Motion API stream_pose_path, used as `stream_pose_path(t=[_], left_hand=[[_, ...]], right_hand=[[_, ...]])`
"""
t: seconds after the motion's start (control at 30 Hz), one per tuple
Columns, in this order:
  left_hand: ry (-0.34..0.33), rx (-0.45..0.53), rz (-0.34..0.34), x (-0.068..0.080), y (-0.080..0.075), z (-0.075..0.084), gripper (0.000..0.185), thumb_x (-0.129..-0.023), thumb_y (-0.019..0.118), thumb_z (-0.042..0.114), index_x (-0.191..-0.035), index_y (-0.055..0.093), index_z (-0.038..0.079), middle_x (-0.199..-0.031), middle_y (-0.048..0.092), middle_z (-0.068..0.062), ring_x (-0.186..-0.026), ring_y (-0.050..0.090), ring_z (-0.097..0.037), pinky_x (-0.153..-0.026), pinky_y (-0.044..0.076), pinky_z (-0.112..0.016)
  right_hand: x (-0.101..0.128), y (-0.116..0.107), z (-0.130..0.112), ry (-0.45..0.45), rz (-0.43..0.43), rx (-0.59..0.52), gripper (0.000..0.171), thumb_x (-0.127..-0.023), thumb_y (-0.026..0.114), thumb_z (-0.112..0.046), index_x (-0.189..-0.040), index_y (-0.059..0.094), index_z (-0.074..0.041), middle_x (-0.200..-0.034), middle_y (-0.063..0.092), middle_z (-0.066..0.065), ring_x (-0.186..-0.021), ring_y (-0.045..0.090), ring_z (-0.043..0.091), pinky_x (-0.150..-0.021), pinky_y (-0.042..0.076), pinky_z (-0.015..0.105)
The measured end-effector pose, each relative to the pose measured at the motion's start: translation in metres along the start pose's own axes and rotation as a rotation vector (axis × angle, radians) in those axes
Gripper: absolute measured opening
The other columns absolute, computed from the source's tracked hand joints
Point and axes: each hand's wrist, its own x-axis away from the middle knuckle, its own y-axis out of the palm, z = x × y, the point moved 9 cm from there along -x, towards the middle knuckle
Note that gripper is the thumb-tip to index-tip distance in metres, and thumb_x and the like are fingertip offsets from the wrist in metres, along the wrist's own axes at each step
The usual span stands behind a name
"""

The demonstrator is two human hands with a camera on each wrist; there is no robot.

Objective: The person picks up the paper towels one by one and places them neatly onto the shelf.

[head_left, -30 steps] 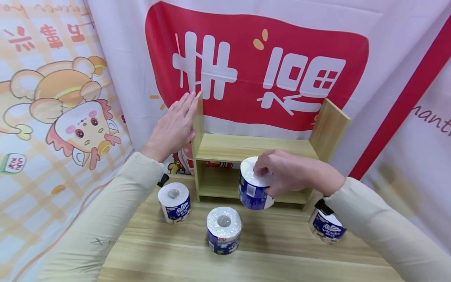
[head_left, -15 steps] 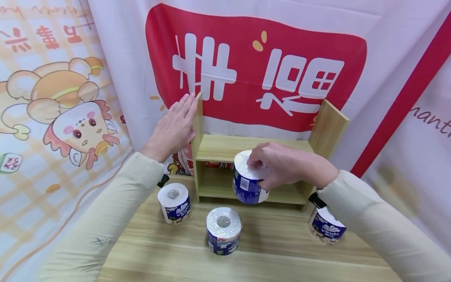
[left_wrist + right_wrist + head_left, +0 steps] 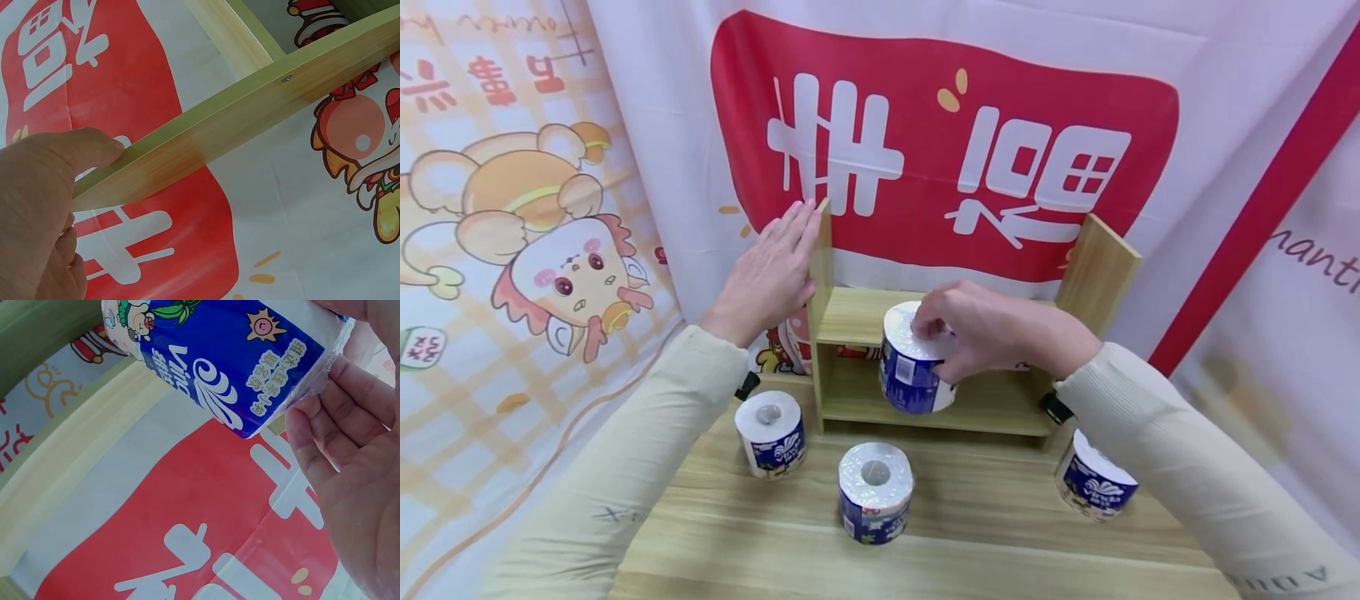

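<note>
In the head view my right hand (image 3: 981, 329) grips a wrapped toilet paper roll (image 3: 912, 379) from above, fingers at its core hole. The roll hangs upright in front of the small wooden shelf (image 3: 925, 417); the right wrist view shows its blue printed wrapper (image 3: 219, 369) with fingertips against one end. My left hand (image 3: 771, 271) holds the upper end of the shelf's left side panel (image 3: 822, 283). In the left wrist view the thumb (image 3: 100, 147) lies on the panel's edge, with the other fingers on the far side.
Three more rolls stand on the wooden table (image 3: 775, 550): a left roll (image 3: 775, 442), a middle roll (image 3: 876, 500) and a right roll (image 3: 1093, 483) partly behind the right sleeve. A printed cloth (image 3: 940, 150) hangs behind the shelf.
My right hand has moved left and upward with the toilet paper roll, toward the shelf's upper board. The left hand and the standing rolls have stayed put.
</note>
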Motion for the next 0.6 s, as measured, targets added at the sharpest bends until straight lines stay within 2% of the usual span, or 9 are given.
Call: stream_pose_path(t=[0.3, 0.6], left_hand=[[-0.001, -0.009, -0.008, 0.001, -0.002, 0.002, 0.1, -0.094, 0.078, 0.024, -0.168, 0.015, -0.001, -0.176, 0.018, -0.022, -0.165, 0.017, -0.038, -0.133, 0.025, -0.05], [-0.017, 0.004, -0.031, 0.002, -0.003, 0.001, 0.102, -0.094, 0.078, 0.025, -0.169, 0.012, 0.001, -0.177, 0.016, -0.02, -0.166, 0.015, -0.038, -0.133, 0.026, -0.052]], right_hand=[[-0.01, -0.009, 0.002, 0.023, 0.034, 0.004, 0.043, -0.079, 0.092, -0.024, -0.119, 0.076, -0.018, -0.119, 0.072, 0.001, -0.109, 0.066, 0.019, -0.091, 0.066, 0.038], [-0.019, -0.018, 0.002, 0.006, 0.04, -0.02, 0.038, -0.081, 0.09, -0.023, -0.116, 0.076, -0.018, -0.114, 0.073, 0.0, -0.106, 0.066, 0.019, -0.088, 0.066, 0.036]])
